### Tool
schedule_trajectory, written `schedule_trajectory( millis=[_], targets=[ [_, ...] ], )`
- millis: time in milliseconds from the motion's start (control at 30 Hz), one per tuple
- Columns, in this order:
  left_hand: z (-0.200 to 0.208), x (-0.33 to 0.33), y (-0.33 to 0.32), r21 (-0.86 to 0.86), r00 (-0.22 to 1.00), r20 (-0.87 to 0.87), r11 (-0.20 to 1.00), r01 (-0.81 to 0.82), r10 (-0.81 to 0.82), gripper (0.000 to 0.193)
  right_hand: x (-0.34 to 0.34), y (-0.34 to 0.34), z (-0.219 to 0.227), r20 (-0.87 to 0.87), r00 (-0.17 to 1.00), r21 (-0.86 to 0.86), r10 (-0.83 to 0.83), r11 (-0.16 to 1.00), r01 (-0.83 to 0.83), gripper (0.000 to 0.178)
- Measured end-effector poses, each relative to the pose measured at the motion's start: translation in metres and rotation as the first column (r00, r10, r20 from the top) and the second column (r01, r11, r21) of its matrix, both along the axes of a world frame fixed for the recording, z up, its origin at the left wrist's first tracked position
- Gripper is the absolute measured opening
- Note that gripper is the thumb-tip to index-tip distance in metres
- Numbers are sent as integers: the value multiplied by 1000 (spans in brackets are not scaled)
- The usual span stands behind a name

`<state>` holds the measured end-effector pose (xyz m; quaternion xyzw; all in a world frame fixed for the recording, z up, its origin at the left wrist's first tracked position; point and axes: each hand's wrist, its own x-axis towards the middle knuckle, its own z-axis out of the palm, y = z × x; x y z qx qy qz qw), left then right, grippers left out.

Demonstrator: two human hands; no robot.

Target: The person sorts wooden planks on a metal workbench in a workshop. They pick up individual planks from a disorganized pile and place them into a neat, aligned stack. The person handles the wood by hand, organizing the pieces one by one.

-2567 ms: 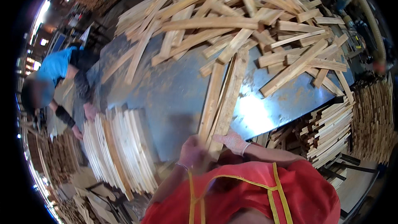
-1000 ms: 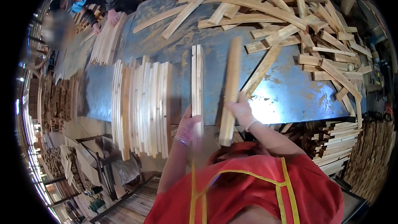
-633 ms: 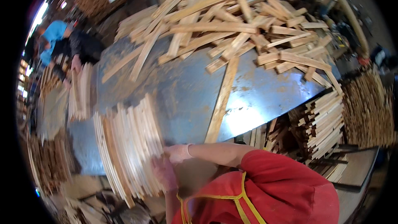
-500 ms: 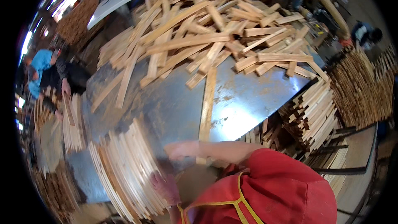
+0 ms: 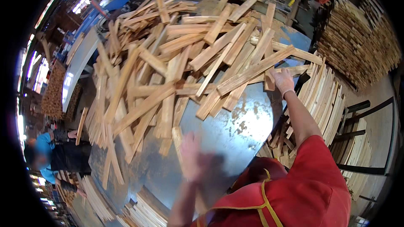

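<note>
I log handling shifted from pale stacked wooden slats (image 5: 145, 211) to jumbled tan wooden planks (image 5: 256, 70); right hand (image 5: 283, 80), upper right; left hand (image 5: 192, 156), blurred: neither grip tellable.

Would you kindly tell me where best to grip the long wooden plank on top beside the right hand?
Probably mid-length on the wooden plank, coming from the near side, where the right hand is: its upper face is uncovered there, and its narrow shape should let fingers span both long edges.
</note>
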<state>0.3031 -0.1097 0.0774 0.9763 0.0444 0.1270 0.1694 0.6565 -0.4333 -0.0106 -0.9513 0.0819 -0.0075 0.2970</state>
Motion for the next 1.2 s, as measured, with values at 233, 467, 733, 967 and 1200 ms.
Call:
schedule_trajectory(
  millis=[233,467,733,967,1200],
  targets=[
    [15,281,-13,106,989,-123,989,101,-87,76,118,-28,-10,-201,976,263,85,964,-29,104],
    [-41,317,17,-476,819,-571,833,-282,-49,104,111,62,-34,-211,977,977,24,0,212,98],
    [-17,161,-32,-665,927,-340,737,-118,-159,79,-62,103,-9,-263,850,918,456,-153,365,60],
    [-45,-75,-20,-447,993,-99,889,-100,62,78,-298,146,-31,-372,744,862,555,-92,499,60],
    [-93,-321,-34,-780,797,-216,392,-489,564,72,-484,181,10,-369,578,929,728,298,217,68]
  ],
)
